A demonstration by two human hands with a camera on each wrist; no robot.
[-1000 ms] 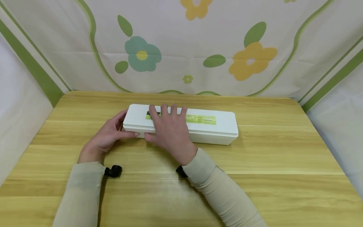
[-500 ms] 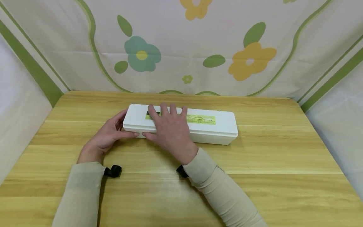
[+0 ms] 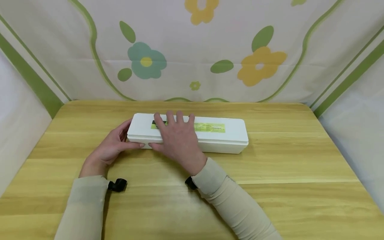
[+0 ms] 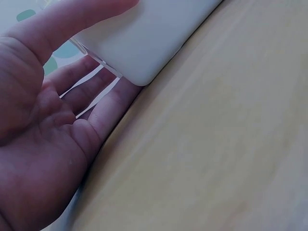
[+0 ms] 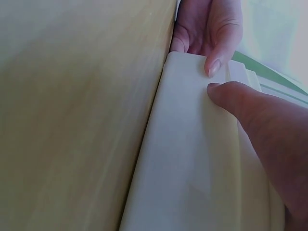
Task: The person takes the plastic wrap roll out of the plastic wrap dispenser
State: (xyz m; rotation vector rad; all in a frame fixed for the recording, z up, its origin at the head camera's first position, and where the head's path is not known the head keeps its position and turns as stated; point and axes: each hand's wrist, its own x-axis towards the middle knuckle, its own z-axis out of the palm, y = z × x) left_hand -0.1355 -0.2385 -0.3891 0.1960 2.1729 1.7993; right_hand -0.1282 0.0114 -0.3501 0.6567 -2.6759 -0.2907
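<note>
A long white lidded box (image 3: 235,129) lies crosswise on the wooden table, its lid in place. On the lid is a yellow-green label (image 3: 211,127), partly covered by fingers. My left hand (image 3: 109,146) holds the box's left end, thumb along the front wall and the other fingers round behind the end. From above, my right hand (image 3: 181,141) grips across the lid, with fingertips at the far edge. Its thumb (image 5: 240,98) presses the front wall (image 5: 178,139), close to the left thumb in the right wrist view. The inside of the box is hidden.
The wooden table (image 3: 285,160) extends around the box on all sides. A white cloth (image 3: 180,43) printed with flowers and leaves hangs behind the far edge, with more cloth at both sides. A black wrist mount (image 3: 118,185) sticks out from the left sleeve.
The right thumb has slid slightly left along the box's front wall. The head view has tilted a little, shifting the whole scene. The box and left hand stay as they were on the table.
</note>
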